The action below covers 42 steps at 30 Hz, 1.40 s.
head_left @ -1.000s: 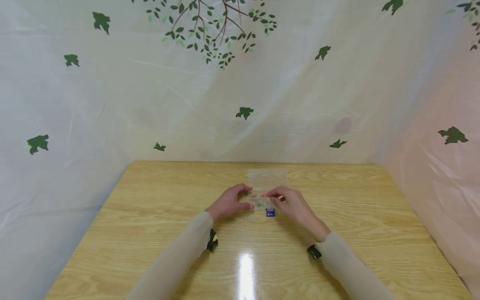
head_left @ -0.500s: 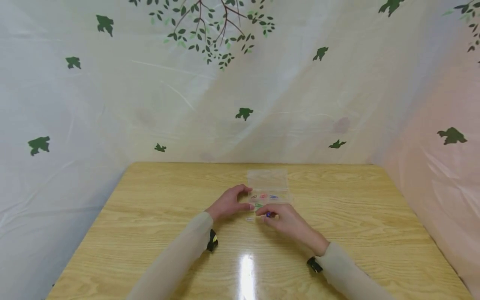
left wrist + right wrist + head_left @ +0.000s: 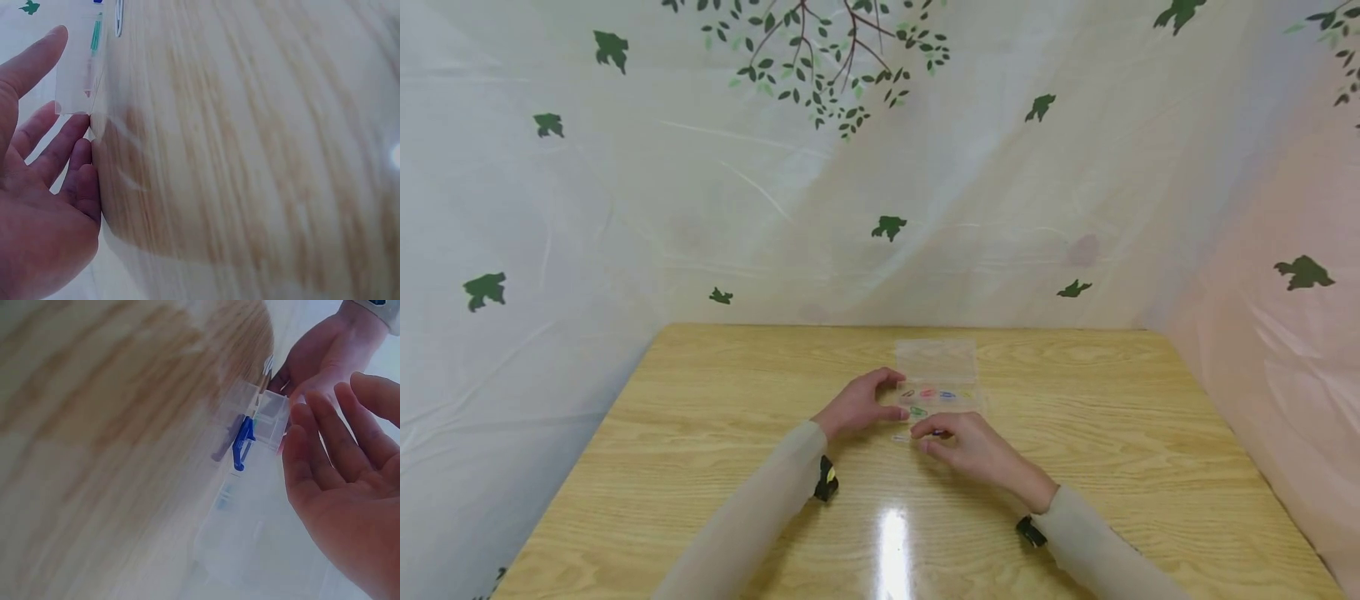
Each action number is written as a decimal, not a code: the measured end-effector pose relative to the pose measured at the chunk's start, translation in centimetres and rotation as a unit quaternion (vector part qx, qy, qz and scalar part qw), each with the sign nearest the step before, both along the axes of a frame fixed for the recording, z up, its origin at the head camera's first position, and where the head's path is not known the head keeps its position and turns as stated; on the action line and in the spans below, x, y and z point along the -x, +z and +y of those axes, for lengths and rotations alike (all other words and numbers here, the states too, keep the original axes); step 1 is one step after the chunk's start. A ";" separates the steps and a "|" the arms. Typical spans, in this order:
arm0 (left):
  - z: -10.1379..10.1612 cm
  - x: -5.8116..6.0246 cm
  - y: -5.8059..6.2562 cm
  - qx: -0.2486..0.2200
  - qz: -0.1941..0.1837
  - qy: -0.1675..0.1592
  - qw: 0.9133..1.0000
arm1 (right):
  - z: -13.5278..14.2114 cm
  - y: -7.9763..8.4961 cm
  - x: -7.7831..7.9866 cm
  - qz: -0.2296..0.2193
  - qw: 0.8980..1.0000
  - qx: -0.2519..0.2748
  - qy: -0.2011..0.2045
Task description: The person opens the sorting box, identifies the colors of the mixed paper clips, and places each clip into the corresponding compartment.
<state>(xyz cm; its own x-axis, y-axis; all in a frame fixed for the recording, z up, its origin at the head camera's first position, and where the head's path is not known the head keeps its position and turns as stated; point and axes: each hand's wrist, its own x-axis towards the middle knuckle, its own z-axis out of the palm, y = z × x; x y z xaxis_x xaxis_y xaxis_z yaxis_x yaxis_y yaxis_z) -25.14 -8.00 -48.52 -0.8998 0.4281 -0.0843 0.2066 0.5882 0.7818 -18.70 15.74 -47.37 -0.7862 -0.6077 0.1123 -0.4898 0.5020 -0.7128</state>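
A clear compartment box [image 3: 982, 406] stands mid-table with its lid [image 3: 936, 360] folded back. Small coloured paper clips [image 3: 927, 393] lie in its back row, and a green paper clip [image 3: 918, 412] in its front part. My left hand [image 3: 861, 404] holds the box's left end, thumb at the near side and fingers at the far side. Just in front of the box, a small blue clip [image 3: 241, 447] rests on the wood. My right hand [image 3: 976, 446] hovers over it with fingers loosely bent, apart from it in the right wrist view. A white paper clip [image 3: 900, 438] lies left of it.
The wooden table [image 3: 700, 517] reaches out on both sides, with a bright light reflection near the front. A pale curtain [image 3: 820, 250] printed with leaves and birds hangs behind its back edge. A strap-like black device [image 3: 826, 479] sits at each wrist.
My right hand has moved from above the back row of the box toward me, down over the small blue clip. The coloured clips it covered now show. My left hand stays put.
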 end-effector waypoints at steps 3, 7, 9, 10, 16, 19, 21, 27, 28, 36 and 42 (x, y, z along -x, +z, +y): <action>-0.1 0.0 -0.1 -0.003 -0.002 0.000 1.000 | 0.0 0.0 0.0 0.004 1.000 -0.003 0.000; -0.3 0.1 -0.2 -0.011 -0.004 -0.004 1.000 | 0.0 0.0 0.0 0.002 1.000 -0.005 0.006; -0.5 0.2 -0.2 -0.017 -0.004 -0.006 1.000 | -0.1 0.1 0.0 0.000 1.000 -0.005 0.012; -0.6 0.2 -0.2 -0.021 -0.002 -0.007 1.000 | -0.2 0.1 -0.1 -0.001 1.000 -0.006 0.016; -1.4 0.3 -0.5 -0.047 0.014 -0.011 0.999 | -0.8 0.0 0.0 -0.002 0.999 -0.016 0.035; -1.8 0.4 -0.5 -0.064 0.007 -0.012 0.998 | -1.1 -0.1 0.0 -0.007 0.999 -0.026 0.040; -2.1 0.5 -0.5 -0.079 -0.008 -0.011 0.997 | -1.4 0.0 0.0 -0.012 0.998 -0.034 0.044; -2.4 0.7 -0.7 -0.104 -0.043 -0.008 0.994 | -2.1 0.1 0.1 -0.015 0.996 -0.065 0.061; -2.4 0.7 -0.7 -0.103 -0.042 -0.007 0.994 | -2.1 0.1 0.1 -0.014 0.995 -0.070 0.063; -2.4 0.7 -0.9 -0.103 -0.042 -0.004 0.994 | -1.9 -0.3 0.0 0.009 0.994 -0.088 0.071; -2.5 0.8 -1.0 -0.105 -0.046 -0.009 0.993 | -1.8 -0.1 -0.2 0.028 0.996 -0.068 0.048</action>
<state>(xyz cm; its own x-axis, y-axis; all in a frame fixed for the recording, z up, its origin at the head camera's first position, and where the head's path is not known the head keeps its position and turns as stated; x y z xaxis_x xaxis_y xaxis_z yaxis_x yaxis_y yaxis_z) -25.94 -10.50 -49.52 -0.8850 0.4599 -0.0722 0.1377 0.4067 0.9031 -18.52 13.92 -47.50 -0.7187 -0.6923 0.0653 -0.5768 0.5411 -0.6120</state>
